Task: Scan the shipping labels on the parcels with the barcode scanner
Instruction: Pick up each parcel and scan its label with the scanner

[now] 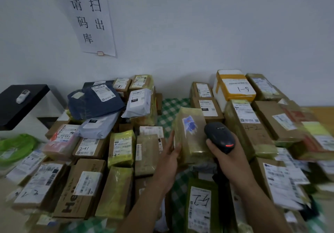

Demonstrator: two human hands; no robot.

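Parcel (191,137), tape-wrapped, is held above the desk (171,110) by the left hand (170,155), grip closed with thumb on its face and fingers along its left side; long axis runs away from the wearer. Barcode scanner (219,136) is clasped in the right hand (229,160), just right of the parcel, red light lit, scan window unseen. Only a blue-white sticker (189,124) is shown; shipping label judged hidden. Right-side parcels are blurred.
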